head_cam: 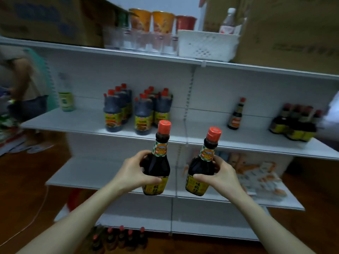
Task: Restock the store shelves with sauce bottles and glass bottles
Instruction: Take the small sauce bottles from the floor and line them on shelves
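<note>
My left hand (134, 170) grips a dark sauce bottle (159, 154) with a red cap and yellow label, held upright. My right hand (219, 176) grips a second, matching sauce bottle (205, 160), tilted slightly right. Both are held in front of the white middle shelf (201, 138). On that shelf stand two clusters of larger dark sauce jugs (139, 110), a single small sauce bottle (235, 114) and a group of matching bottles (295, 123) at the right. More red-capped bottles (121, 237) stand on the floor below.
The top shelf carries clear glasses (145, 41), a white basket (207, 44), cup noodles (161, 21) and cardboard boxes (286, 30). A clear bottle with green label (65, 96) stands at the middle shelf's left end. Another person (22, 85) stands at far left. Packaged goods (256, 173) lie on the lower shelf.
</note>
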Motion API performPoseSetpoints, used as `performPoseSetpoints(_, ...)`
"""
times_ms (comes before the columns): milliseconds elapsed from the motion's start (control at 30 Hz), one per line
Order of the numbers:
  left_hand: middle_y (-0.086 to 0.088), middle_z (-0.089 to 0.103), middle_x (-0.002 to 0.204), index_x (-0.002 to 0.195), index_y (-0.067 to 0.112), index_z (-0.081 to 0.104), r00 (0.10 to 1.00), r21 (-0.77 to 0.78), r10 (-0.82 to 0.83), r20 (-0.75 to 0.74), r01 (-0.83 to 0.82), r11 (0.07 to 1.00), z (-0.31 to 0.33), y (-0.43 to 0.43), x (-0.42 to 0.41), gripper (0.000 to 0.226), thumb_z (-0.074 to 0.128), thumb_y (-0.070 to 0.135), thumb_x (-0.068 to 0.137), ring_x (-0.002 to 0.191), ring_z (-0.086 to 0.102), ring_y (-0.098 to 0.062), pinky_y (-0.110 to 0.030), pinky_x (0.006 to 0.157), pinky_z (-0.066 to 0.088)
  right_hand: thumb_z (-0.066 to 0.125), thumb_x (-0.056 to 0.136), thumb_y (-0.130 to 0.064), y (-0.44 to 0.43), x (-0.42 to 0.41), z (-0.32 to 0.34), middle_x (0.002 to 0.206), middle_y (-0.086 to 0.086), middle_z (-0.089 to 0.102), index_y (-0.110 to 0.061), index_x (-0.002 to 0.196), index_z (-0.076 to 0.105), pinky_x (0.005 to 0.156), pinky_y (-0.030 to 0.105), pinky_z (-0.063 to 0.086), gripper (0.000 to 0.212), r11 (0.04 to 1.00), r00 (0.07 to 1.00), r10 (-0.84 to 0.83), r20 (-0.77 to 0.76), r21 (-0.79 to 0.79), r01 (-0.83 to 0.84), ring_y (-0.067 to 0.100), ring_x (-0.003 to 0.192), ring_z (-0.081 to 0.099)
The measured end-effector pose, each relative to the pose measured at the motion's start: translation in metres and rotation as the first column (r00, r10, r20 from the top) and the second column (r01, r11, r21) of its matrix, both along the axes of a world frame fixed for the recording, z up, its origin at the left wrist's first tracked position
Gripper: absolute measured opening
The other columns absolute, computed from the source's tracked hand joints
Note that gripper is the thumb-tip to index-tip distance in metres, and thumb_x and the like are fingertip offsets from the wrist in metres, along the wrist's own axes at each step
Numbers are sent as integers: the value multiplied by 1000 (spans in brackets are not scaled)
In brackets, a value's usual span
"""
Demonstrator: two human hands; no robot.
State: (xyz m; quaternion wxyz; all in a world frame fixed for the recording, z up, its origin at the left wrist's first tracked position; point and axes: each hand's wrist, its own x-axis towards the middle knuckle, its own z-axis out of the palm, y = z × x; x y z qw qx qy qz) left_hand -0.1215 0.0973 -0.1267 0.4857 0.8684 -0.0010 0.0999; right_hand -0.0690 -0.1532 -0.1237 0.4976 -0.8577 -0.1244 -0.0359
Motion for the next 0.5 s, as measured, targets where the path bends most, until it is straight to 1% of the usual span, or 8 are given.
performPoseSetpoints(67,19,58,97,99,44,47,999,-8,-37,14,37,999,4,-39,23,72,73,50,33,91,55,7,-28,80,53,84,60,-21,-41,13,3,99,-6,63,-22,110,57,73,21,42,57,999,999,-50,18,-17,50,13,95,59)
performPoseSetpoints(167,18,59,98,103,40,48,996,-11,-83,41,83,996,6,-98,55,75,74,50,34,93,58,2,-29,80,54,84,59,-23,-104,34,9,102,-4,64,-21,113,58,78,26,47,61,994,994,-101,32,-30,102,13,97,60)
performPoseSetpoints(233,18,60,100,104,41,49,992,-19,-118,56,119,993,6,-136,73,73,77,48,37,95,58,3,-27,79,53,84,60,-23,-143,44,15,101,-5,63,-20,114,56,77,24,46,60,992,992,-122,39,-38,123,13,96,59)
performPoseSetpoints(300,19,60,101,108,38,50,985,-23,-162,64,164,986,5,-172,92,73,85,38,43,95,57,6,-22,79,53,84,62,-21,-179,52,20,99,-7,59,-20,115,55,73,19,43,60,988,988,-144,50,-40,146,11,94,56)
performPoseSetpoints(333,20,59,101,109,36,50,980,-26,-185,68,187,982,5,-190,100,73,87,32,47,93,56,8,-16,77,51,83,62,-21,-196,56,22,98,-8,58,-21,114,55,71,17,42,59,986,986,-157,58,-42,159,10,93,55)
performPoseSetpoints(367,21,58,100,110,35,50,976,-32,-207,72,210,977,6,-207,109,73,88,31,47,91,55,11,-11,74,49,83,63,-21,-212,60,22,97,-9,58,-21,114,55,68,14,41,58,984,983,-172,64,-44,175,9,93,54)
performPoseSetpoints(433,23,57,99,108,37,49,965,-44,-252,77,256,966,6,-241,124,75,81,42,41,89,55,15,-8,70,47,83,63,-22,-245,67,20,96,-9,57,-23,113,54,66,11,40,58,976,976,-211,60,-48,214,8,92,53)
performPoseSetpoints(500,22,59,100,107,38,50,954,-41,-293,69,296,954,6,-271,141,75,75,49,37,92,56,11,-11,72,47,83,62,-23,-275,73,15,95,-11,57,-25,111,53,67,14,40,57,963,963,-265,49,-41,267,9,93,54)
